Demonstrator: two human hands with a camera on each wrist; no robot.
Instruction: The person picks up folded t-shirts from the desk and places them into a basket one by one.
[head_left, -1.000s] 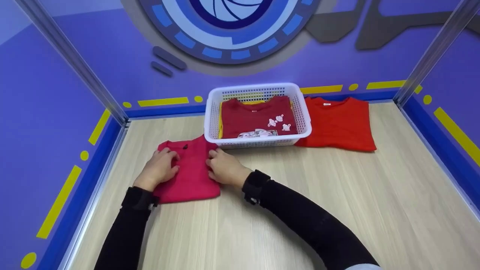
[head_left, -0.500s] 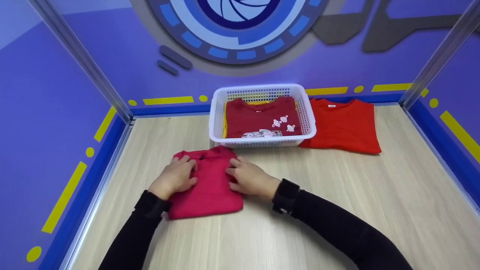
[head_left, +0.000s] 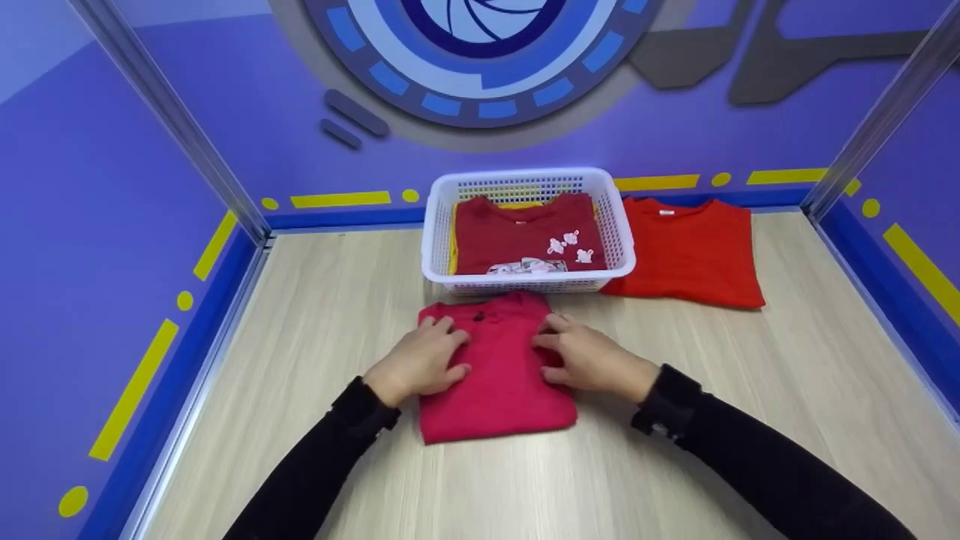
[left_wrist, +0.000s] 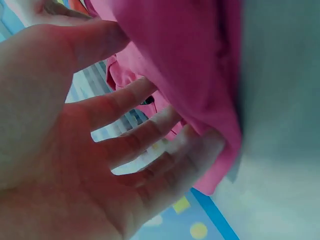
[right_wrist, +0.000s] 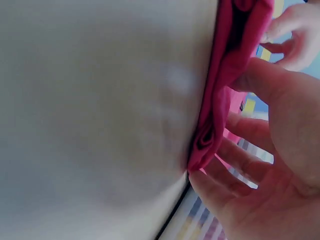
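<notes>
A folded crimson shirt (head_left: 499,386) with a small dark mark below its collar lies on the table in front of the basket. My left hand (head_left: 421,358) rests along its left side, thumb and fingertips on the cloth. On the opposite side, my right hand (head_left: 596,360) touches the shirt's right edge with spread fingers. Seen from the left wrist, the fingers (left_wrist: 135,140) are fairly straight and reach over the fabric (left_wrist: 190,65). In the right wrist view, the fingertips meet the layered folded edge (right_wrist: 212,115).
Behind the shirt stands a white perforated basket (head_left: 529,278), holding a folded dark red shirt (head_left: 510,240) with white prints and something yellow (head_left: 453,251). A folded orange-red shirt (head_left: 694,255) lies right of it. Purple-blue panels (head_left: 225,82) enclose the wooden table (head_left: 337,277).
Both hands have slid the crimson shirt rightward and somewhat nearer to me, from the basket's left side to in front of it. The basket and the other shirts stay put.
</notes>
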